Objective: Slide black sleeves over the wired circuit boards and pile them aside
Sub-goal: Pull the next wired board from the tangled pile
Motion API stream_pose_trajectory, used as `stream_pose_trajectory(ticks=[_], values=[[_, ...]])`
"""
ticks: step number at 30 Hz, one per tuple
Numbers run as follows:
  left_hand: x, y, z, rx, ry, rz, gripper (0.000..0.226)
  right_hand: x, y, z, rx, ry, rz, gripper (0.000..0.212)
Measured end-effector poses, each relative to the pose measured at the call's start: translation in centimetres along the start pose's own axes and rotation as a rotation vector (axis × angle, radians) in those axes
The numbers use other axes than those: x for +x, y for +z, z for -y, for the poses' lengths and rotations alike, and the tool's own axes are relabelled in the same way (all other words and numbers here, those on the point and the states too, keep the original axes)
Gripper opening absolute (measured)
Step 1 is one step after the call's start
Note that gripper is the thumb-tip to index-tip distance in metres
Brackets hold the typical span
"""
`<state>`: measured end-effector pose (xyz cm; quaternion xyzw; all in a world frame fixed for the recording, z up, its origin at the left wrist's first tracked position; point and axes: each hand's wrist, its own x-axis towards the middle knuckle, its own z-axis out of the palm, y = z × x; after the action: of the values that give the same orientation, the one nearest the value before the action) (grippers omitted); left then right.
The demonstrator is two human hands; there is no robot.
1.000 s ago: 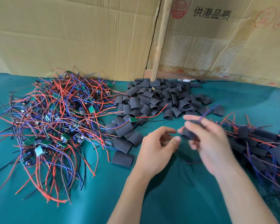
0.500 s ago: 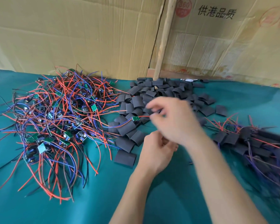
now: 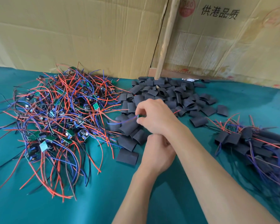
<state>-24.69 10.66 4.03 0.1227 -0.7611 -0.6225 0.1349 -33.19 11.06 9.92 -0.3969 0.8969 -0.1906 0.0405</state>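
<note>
While right hand [image 3: 153, 117] pinches circuit board [image 3: 140, 116] (green), left hand [image 3: 157, 152] beneath

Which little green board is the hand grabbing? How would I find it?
Start at the heap of black sleeves in the middle of the teal table. At the heap's near left edge the right hand reaches across, and the green board peeks out of its fingertip grip. Unlike the boards in the tangled wire pile on the left, it is pinched by fingers.
</note>
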Motion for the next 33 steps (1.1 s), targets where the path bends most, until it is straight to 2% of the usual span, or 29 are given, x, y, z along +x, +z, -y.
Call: stream_pose_trajectory(ticks=[1, 3, 6, 8, 11, 14, 16, 17, 19, 22, 25, 27, 31, 33], values=[[0.2, 0.0, 0.3, 0.009, -0.022, -0.012, 0.015, -0.2, -0.5, -0.2, 0.016, -0.002, -0.057, 0.013], [0.3, 0.0, 0.5, -0.041, -0.043, -0.042, 0.036, -0.6, -2.2, -0.7, 0.061, -0.005, -0.192, 0.011], [0.5, 0.3, 0.7, -0.143, -0.055, -0.087, 0.022, -1.8, -5.6, -2.1, 0.199, 0.027, -0.371, 0.006], [0.7, 0.3, 0.7, -0.261, -0.070, -0.118, 0.020, -2.9, -7.3, -3.6, 0.323, 0.082, -0.425, 0.009], [0.9, -0.2, 0.4, -0.482, -0.112, -0.104, 0.021, -4.7, -7.6, -5.5, 0.672, 0.176, -0.236, 0.016], [1.0, -0.3, 0.4, -0.542, -0.087, -0.044, 0.028, -6.6, -4.9, -6.3, 0.776, 0.239, 0.034, 0.023], [0.9, -0.2, 0.3, -0.541, -0.045, -0.020, 0.028, -7.3, -3.0, -6.6, 0.666, 0.232, 0.120, 0.024], [0.9, -0.1, 0.3, -0.546, -0.039, -0.024, 0.028, -7.3, -2.5, -6.9, 0.556, 0.223, 0.109, 0.024], [1.0, 0.1, 0.5, -0.508, -0.049, -0.079, 0.028, -6.7, -2.0, -7.6, 0.353, 0.215, -0.025, 0.020], [1.2, 0.4, 1.1, -0.453, -0.082, -0.173, 0.021, -5.2, -1.3, -8.1, 0.265, 0.300, -0.277, 0.014], [1.2, 0.5, 1.7, -0.363, -0.057, -0.210, 0.018, -3.2, 0.7, -8.3, 0.095, 0.406, -0.301, 0.038], [1.2, 0.5, 1.9, -0.341, -0.036, -0.235, 0.014, -2.0, 1.9, -8.2, 0.038, 0.469, -0.295, 0.045], [1.2, 0.4, 1.8, -0.243, 0.012, -0.272, 0.028, -0.8, 2.6, -8.2, -0.003, 0.540, -0.383, 0.031], [1.1, 0.4, 1.8, -0.176, 0.033, -0.285, 0.025, -0.8, 2.3, -8.1, 0.030, 0.548, -0.394, 0.024]])
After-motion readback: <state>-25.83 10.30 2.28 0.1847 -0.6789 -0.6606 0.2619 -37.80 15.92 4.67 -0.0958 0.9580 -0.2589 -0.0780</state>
